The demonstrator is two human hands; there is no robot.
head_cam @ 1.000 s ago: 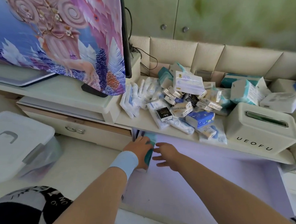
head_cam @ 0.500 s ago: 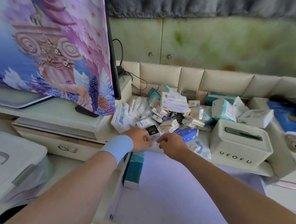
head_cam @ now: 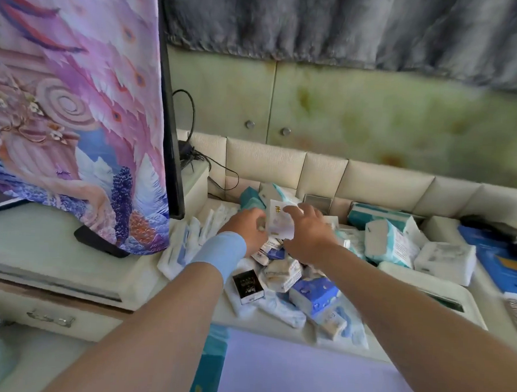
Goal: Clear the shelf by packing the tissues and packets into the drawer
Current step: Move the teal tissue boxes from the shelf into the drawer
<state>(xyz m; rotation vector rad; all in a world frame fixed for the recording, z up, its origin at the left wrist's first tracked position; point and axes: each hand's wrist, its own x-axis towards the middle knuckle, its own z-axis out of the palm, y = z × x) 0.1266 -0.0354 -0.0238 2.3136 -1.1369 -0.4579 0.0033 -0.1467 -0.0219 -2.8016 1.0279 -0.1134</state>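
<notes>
White-wrapped and printed in yellow and purple, the tissue pack (head_cam: 279, 224) is grasped from both sides above the heap on the shelf (head_cam: 253, 326). The left hand (head_cam: 247, 229), with a light blue wristband (head_cam: 221, 255) on its wrist, curls its fingers round the pack's left edge. The right hand (head_cam: 309, 236) grips the right edge, its fingers spread over the upper corner and its thumb at the lower one. The pack stands tilted, its printed face toward the camera.

Directly below the grip, small paper packets (head_cam: 281, 273) lie piled against each other, with a small black box (head_cam: 248, 285) and a blue tissue pack (head_cam: 315, 297) nearer the shelf's front edge. To the left of the grip, flat white and blue sachets (head_cam: 182, 245) lean in a row. Behind it are teal packs (head_cam: 251, 200); to its right are white and teal tissue packs (head_cam: 389, 244), a plain white pack (head_cam: 445, 262) and a teal box (head_cam: 379, 215).

Under the forearms the drawer (head_cam: 316, 375) is open, its floor lavender, and one teal pack (head_cam: 210, 358) stands on edge against its left wall.

Further left, a television under a feather-patterned cloth (head_cam: 76, 111) stands on the cabinet top, with a black cable (head_cam: 190, 162) behind it.
</notes>
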